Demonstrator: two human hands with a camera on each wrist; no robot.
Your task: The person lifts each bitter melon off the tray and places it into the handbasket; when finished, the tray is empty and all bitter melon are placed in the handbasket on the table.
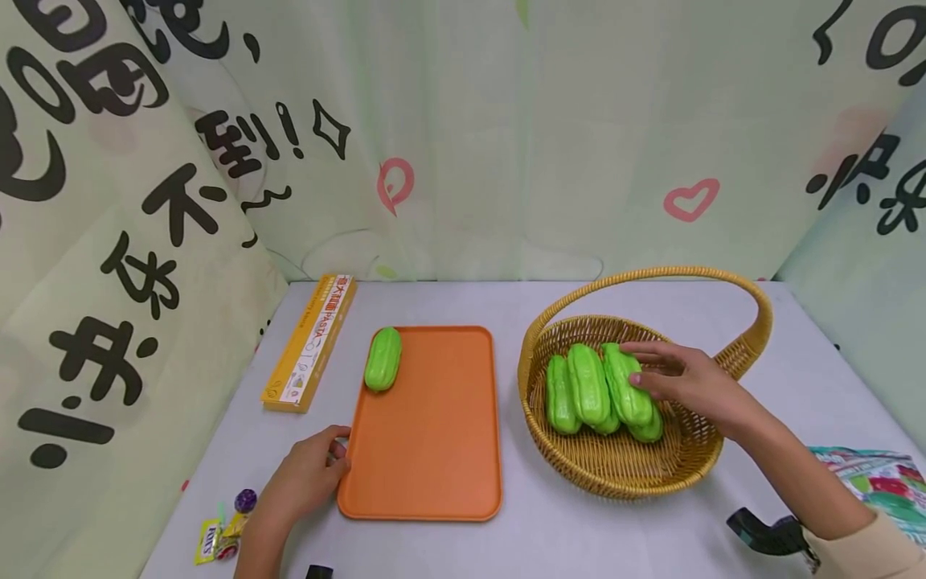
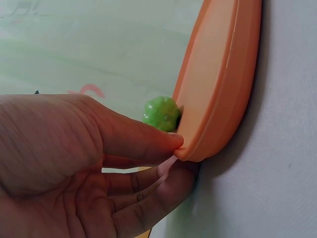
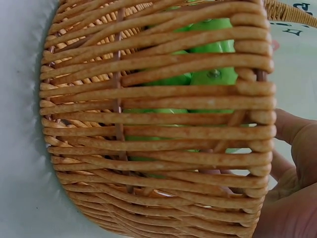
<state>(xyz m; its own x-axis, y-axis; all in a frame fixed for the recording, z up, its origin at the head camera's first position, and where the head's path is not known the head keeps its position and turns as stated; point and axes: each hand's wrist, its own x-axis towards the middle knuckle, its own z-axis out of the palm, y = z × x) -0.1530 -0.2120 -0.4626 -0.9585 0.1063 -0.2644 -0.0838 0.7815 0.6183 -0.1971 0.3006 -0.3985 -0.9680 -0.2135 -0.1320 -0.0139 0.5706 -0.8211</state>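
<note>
My left hand (image 1: 307, 470) pinches the left edge of an orange tray (image 1: 434, 434), thumb over the rim and fingers beneath, as the left wrist view shows. One green ribbed cucumber (image 1: 383, 359) lies at the tray's far left corner; its lobed end (image 2: 161, 113) shows beyond my thumb. Several more cucumbers (image 1: 589, 386) lie together in a wicker basket (image 1: 651, 474) on the right. Reaching over the basket's right side, my right hand (image 1: 690, 382) holds the rightmost upper cucumber (image 1: 625, 386) between thumb and fingers. In the right wrist view the basket's woven wall (image 3: 163, 119) hides those fingertips.
A yellow pasta box (image 1: 309, 346) lies left of the tray. Small wrapped candies (image 1: 227, 531) sit near my left forearm. The basket's tall handle (image 1: 651, 275) arches over its far side. A colourful package (image 1: 886, 486) and a black curved object (image 1: 767, 532) lie by my right forearm.
</note>
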